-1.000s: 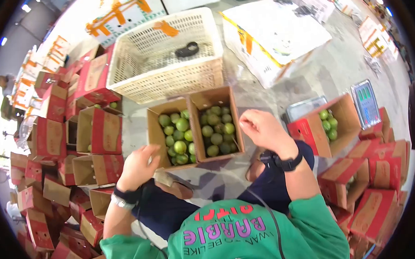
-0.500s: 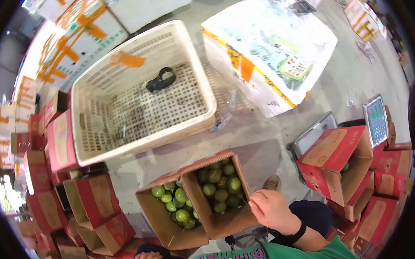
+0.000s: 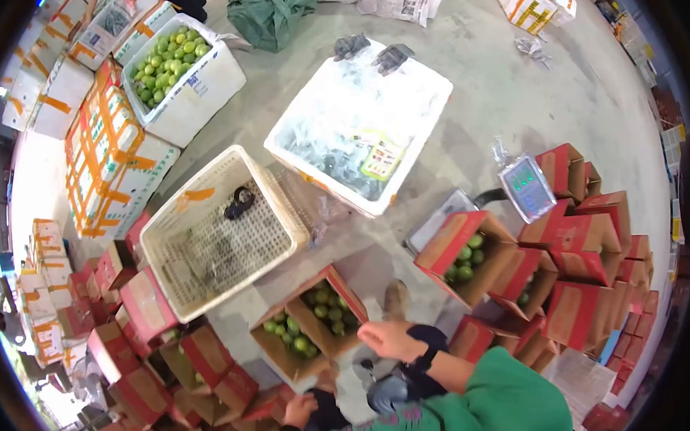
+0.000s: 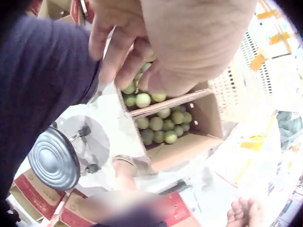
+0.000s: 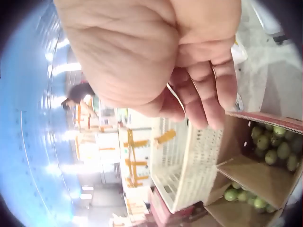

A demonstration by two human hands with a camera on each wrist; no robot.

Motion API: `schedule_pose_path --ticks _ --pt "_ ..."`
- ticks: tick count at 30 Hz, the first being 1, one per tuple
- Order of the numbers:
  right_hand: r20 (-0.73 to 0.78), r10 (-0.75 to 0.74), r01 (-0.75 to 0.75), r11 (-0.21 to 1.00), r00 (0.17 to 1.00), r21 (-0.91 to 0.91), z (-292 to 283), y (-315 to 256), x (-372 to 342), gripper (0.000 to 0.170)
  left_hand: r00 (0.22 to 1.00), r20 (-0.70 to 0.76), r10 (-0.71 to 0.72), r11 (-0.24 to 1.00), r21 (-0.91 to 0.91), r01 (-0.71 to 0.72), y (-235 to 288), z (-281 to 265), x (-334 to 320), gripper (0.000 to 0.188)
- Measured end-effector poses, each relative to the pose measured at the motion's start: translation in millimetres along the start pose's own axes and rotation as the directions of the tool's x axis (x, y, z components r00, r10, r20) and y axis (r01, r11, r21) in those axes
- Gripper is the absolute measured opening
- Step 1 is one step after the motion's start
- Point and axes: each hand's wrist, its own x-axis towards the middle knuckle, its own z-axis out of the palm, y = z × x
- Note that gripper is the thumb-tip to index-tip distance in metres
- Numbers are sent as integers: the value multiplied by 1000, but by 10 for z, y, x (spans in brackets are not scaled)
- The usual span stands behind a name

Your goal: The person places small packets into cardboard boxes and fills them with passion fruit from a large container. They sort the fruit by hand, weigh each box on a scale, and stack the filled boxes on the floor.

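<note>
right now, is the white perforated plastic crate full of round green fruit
No, the crate shows its holed floor and a black object.

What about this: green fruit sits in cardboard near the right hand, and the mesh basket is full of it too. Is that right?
Only the basket is wrong: the head view shows a black item lying in it, not fruit. The green fruit near the right hand is correct.

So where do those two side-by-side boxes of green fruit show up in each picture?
Head: the fruit boxes sit below the middle, slightly left.
Left wrist: near the centre, partly behind the left hand.
Right wrist: at lower right.
Shared landmark: the white perforated basket, visible in all three.
</note>
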Motion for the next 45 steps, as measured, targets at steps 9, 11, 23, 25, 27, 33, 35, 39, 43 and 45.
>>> schedule_pose_path --ticks 9,11,23,25,27,33,35,39,43,45 --pt "-409 199 -212 977 891 14 -2262 -855 -1304 13 945 -254 -208 869 -491 59 2259 -690 -664 17" --pt "-534 300 -331 943 790 39 -2583 -341 -1664 13 921 -349 -173 892 -453 -4 2376 -837 -765 21" --pt "-558 435 -284 897 707 340 -3102 -791 -1907 10 911 -171 -375 643 -756 123 1522 -610 -754 32" --pt "-603 436 -254 896 669 365 -3226 -867 -1741 10 899 -166 -404 525 -848 79 1682 -576 -611 35" --pt "-623 415 -223 904 663 365 -3338 -853 -1576 9 892 -117 -437 391 -918 72 1778 -711 -421 31" --pt "-490 465 -253 862 737 439 -3430 -938 -613 8 918 -372 -140 534 -809 -246 1806 -1602 442 27" --pt "-419 499 -332 850 759 410 -3424 -991 -321 9 902 -418 -109 605 -747 -274 1803 -1834 517 25" --pt "-409 477 -357 871 778 337 -3408 -1234 344 11 879 -423 -222 546 -800 -247 3076 -2177 248 23" --pt "-355 429 -390 903 831 180 -3347 -1566 810 14 890 -410 -202 544 -802 -246 3290 -2353 415 21" --pt "-334 406 -392 913 850 113 -3383 -1763 1077 14 876 -441 -196 543 -792 -277 3258 -2369 436 20"
